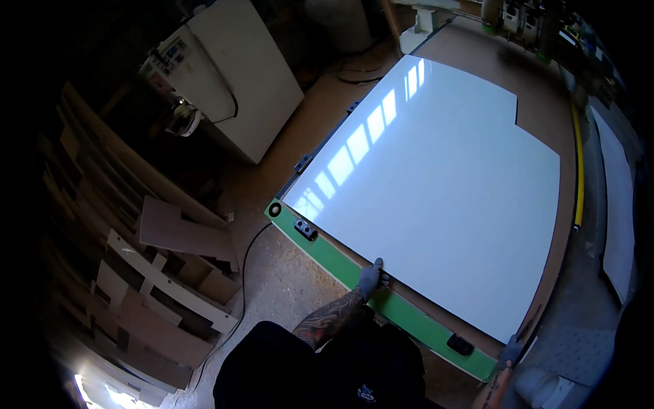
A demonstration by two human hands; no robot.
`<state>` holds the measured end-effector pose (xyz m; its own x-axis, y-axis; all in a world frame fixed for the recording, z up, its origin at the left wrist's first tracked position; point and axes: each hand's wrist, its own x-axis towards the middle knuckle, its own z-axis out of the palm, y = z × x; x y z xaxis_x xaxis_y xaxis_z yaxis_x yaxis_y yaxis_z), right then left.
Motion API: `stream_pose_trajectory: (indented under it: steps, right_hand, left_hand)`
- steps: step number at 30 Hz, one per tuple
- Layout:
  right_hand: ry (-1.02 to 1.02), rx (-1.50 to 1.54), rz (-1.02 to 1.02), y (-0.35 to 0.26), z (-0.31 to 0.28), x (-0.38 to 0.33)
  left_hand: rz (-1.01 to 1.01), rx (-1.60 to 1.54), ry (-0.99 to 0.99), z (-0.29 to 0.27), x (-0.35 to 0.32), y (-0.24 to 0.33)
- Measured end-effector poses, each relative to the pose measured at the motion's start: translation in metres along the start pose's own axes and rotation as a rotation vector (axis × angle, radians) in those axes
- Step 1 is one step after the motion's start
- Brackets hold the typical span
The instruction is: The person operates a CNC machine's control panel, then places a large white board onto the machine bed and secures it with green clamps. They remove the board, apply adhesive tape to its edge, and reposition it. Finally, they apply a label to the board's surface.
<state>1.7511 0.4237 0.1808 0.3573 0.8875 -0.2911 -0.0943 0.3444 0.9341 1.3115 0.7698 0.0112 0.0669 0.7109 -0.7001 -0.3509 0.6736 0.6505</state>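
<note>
A large glossy white panel [436, 184] with a notched far right edge lies on the brown machine bed [545, 129]. At the panel's near edge, my left hand [371, 278] in a grey glove grips it, the thumb showing on top and the other fingers partly hidden. My right hand [511, 350], also gloved, holds the near right corner; its fingers are dark and hard to make out. Along the bed's front runs a green strip [334, 258], which carries a metal block [305, 229] on the left and a black block [460, 343] on the right.
Dark stops [304, 162] sit along the bed's left side. A pale cabinet [252, 82] stands beyond it. Board offcuts [170, 286] lean at the left, with a black cable [243, 293] on the floor. Machine heads [524, 20] hang at the far right, near a yellow hose [579, 170].
</note>
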Motion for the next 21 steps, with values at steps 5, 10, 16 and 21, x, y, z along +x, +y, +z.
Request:
stream_pose_trajectory:
  steps: [5,10,16,21]
  right_hand:
    - [-0.465,2.078,0.471,-0.124,0.053,0.058]
    - [-0.4,2.494,0.723,-0.167,0.059,0.126]
    - [-0.335,2.649,0.749,-0.163,0.036,0.145]
    - [-0.354,2.687,0.849,-0.159,0.03,0.13]
  left_hand:
    - [-0.039,0.073,0.084,-0.013,-0.006,0.001]
    - [-0.023,0.1,0.137,-0.014,-0.012,0.004]
    - [-0.053,0.09,0.132,-0.041,-0.022,0.007]
    - [-0.04,0.127,0.114,-0.028,-0.014,0.016]
